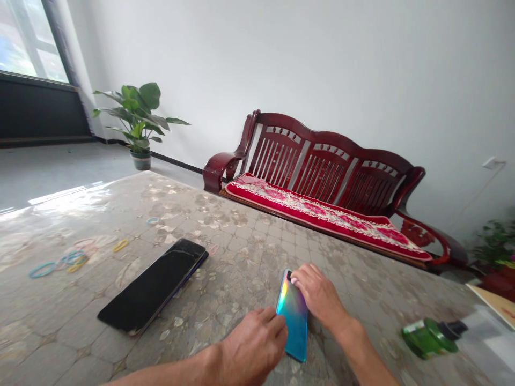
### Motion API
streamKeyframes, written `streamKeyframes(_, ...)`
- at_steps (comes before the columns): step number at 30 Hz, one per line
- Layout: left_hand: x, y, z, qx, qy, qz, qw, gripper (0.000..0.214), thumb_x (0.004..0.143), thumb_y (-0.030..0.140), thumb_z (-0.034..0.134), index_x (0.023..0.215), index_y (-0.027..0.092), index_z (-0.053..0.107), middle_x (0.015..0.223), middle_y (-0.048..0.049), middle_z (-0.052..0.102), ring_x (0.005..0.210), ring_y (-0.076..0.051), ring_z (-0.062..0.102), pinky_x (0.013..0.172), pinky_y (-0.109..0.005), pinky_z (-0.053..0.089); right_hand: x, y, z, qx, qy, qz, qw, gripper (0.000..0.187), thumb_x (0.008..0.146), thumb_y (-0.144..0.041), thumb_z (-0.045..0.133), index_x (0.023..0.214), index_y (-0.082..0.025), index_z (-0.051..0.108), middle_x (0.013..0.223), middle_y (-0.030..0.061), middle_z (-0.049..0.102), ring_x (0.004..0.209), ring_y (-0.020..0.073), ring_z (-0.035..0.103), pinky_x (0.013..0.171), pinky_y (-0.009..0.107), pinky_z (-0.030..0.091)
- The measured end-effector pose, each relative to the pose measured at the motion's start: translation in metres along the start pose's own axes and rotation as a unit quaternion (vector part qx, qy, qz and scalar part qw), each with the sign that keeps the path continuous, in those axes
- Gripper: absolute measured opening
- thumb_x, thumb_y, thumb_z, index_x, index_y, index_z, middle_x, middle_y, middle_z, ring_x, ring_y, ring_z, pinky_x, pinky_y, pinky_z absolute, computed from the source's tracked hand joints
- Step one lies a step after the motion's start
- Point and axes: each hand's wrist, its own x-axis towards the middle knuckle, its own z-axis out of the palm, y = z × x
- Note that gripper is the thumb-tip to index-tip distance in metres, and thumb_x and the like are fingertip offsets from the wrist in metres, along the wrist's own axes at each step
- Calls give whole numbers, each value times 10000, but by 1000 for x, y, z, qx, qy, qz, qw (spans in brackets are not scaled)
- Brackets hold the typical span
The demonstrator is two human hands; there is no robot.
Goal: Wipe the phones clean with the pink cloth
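A shiny blue phone (296, 327), its back facing up with a rainbow glare and a dark camera patch near the top, lies on the patterned tablecloth. My left hand (259, 340) is closed at its left edge, fingers curled and fingertips hidden. On the upper right side my right hand (319, 295) grips the phone's edge, its fingertips beside the camera patch. To the left rests a larger black phone (155, 287), screen up, with a purple-blue edge and a top corner that looks cracked.
Several coloured rubber bands (72, 261) lie at the far left of the tablecloth (225, 241). A green bottle (428, 338) with a black cap lies at the right. Beyond the table stand a wooden bench (309, 139) with a red cover and a potted plant (140, 161).
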Motion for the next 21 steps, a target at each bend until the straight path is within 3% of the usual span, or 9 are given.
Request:
streamKeyframes(6,-1,0,-4,-9,0,-2,1000,145,934,196,543,791,178,560,876,-50,575,818,-220,526,620,-339,445,8,6,3,3,13,37,999,195,968,-157,452,887,-232,612,911,22,619,911,194,567,819,320,434)
streamKeyframes(14,0,0,-5,-3,3,-3,1000,130,922,175,549,791,175,557,862,-48,570,796,-221,522,593,-354,431,6,-3,1,0,14,27,1000,204,963,-176,469,859,-239,634,882,24,626,896,194,575,809,318,448)
streamKeyframes(21,-1,-1,-6,-7,1,-10,1000,150,957,203,508,823,170,565,871,-52,580,795,-212,517,613,-345,424,-2,0,5,16,17,2,1000,246,964,-173,463,1070,-271,663,1022,32,652,959,183,600,843,305,490)
